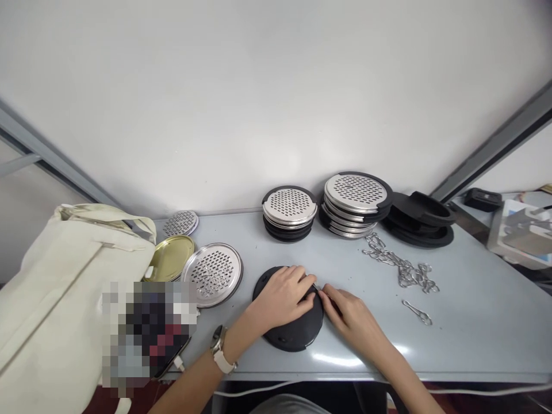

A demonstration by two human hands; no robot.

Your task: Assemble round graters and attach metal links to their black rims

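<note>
A round black disc (297, 336), which looks like a rubber or plastic cover, lies on the table before me. My left hand (284, 296) rests across it with curled fingers, gripping it near its upper right edge. At that same edge my right hand (347, 310) is closed in a pinch on a small silvery piece (318, 286), seemingly a wire clip; the fingers hide most of it. To the right lies a single metal wire clip (417, 312), and beyond it a loose heap of similar clips (405, 269).
Perforated metal discs with black rims form two stacks, one smaller (290, 206) and one larger (357, 192). Black covers (416, 218) lie right of them. Leftward are a perforated disc (212, 275), a gold-coloured lid (172, 257), a cream bag (81, 276) and a blurred-out device.
</note>
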